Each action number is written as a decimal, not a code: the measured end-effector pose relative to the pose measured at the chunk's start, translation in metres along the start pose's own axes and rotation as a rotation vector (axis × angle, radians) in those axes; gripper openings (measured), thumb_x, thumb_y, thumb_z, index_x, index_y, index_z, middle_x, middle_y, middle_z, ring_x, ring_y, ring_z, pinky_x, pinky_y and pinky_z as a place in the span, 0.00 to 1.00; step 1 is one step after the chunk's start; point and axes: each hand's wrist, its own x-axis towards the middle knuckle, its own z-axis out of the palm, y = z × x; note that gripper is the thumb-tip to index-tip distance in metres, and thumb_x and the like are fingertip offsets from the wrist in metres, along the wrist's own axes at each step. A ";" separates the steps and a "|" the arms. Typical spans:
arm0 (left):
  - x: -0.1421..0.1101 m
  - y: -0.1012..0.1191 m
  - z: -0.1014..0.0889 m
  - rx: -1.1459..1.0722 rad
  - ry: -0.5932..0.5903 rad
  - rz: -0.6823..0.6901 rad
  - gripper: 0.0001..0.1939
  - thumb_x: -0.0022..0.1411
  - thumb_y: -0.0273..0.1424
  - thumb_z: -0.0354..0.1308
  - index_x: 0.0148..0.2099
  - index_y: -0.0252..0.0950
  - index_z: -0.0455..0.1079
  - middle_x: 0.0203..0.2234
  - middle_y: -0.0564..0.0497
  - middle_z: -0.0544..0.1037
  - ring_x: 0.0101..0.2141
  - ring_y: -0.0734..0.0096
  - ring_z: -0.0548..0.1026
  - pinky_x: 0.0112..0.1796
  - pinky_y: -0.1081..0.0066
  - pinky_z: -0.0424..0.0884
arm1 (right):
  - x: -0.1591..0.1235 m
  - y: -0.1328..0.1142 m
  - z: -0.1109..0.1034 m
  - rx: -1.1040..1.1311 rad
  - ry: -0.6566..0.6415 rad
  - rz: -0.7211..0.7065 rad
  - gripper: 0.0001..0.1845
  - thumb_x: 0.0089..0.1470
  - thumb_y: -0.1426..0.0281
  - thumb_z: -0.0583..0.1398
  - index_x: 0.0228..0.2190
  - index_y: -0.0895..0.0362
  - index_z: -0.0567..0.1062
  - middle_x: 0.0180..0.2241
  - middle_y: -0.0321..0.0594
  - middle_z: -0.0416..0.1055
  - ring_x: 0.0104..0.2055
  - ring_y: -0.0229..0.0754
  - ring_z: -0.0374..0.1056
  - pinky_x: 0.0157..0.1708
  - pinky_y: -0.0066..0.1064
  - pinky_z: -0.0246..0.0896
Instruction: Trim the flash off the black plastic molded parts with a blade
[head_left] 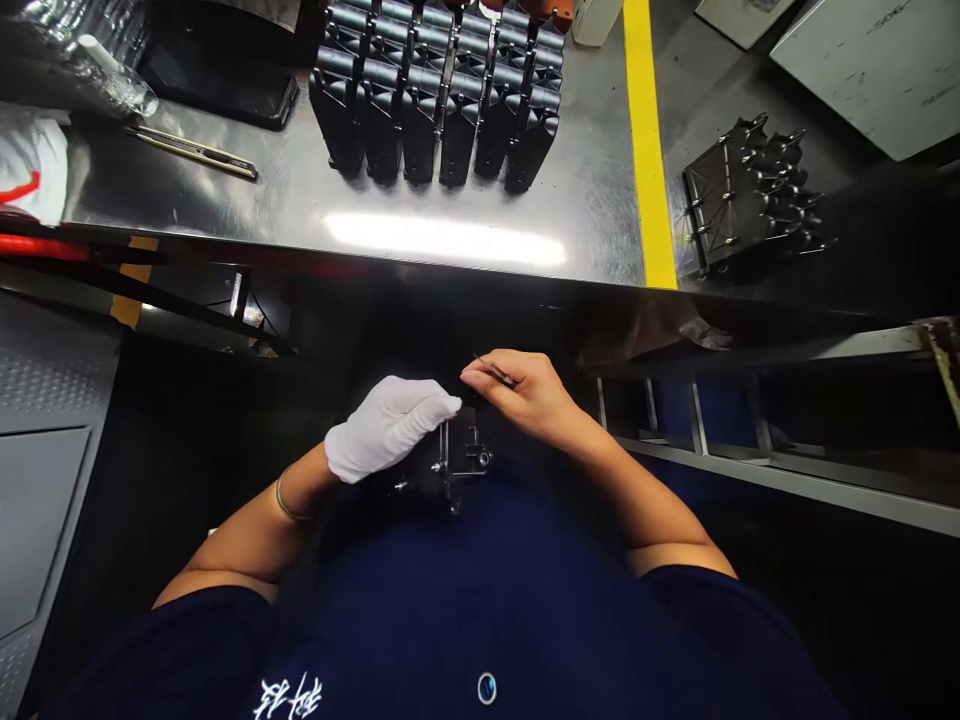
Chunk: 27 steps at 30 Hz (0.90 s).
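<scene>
My left hand (394,425), in a white glove, is closed on a black molded part (461,468) in front of my torso. Shiny ribs and round bosses show on that part, while much of its outline is lost against the dark shirt. My bare right hand (529,390) pinches a slim pointed metal tool (493,370) between thumb and fingers. The tool's tip is by the upper end of the part, close to the gloved fingertips; whether it touches, I cannot tell.
Several black molded parts (442,100) stand in rows on the metal bench (285,205). A slim cutter (196,152) and a black tray (225,80) lie to the left. Beyond the yellow strip (649,150) are more black parts (750,195). A metal rack (795,480) stands at right.
</scene>
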 end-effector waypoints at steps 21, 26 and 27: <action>-0.005 -0.003 -0.002 -0.018 0.136 0.008 0.28 0.68 0.48 0.49 0.21 0.34 0.65 0.15 0.55 0.64 0.18 0.78 0.61 0.20 0.76 0.59 | -0.024 -0.013 -0.017 0.019 -0.288 -0.063 0.22 0.65 0.67 0.54 0.59 0.55 0.69 0.38 0.41 0.80 0.36 0.37 0.74 0.38 0.27 0.66; -0.004 -0.002 -0.002 -0.031 0.119 -0.001 0.28 0.67 0.49 0.49 0.23 0.34 0.68 0.16 0.55 0.66 0.19 0.78 0.63 0.20 0.76 0.60 | -0.024 -0.013 -0.019 0.072 -0.310 -0.049 0.22 0.64 0.66 0.56 0.58 0.56 0.69 0.40 0.43 0.80 0.33 0.36 0.74 0.36 0.25 0.65; -0.004 -0.002 -0.002 -0.037 0.118 -0.004 0.28 0.67 0.49 0.50 0.23 0.34 0.69 0.16 0.55 0.67 0.19 0.78 0.63 0.21 0.76 0.61 | -0.023 -0.012 -0.019 0.087 -0.309 -0.046 0.22 0.64 0.66 0.56 0.58 0.56 0.70 0.39 0.42 0.80 0.31 0.35 0.73 0.34 0.24 0.64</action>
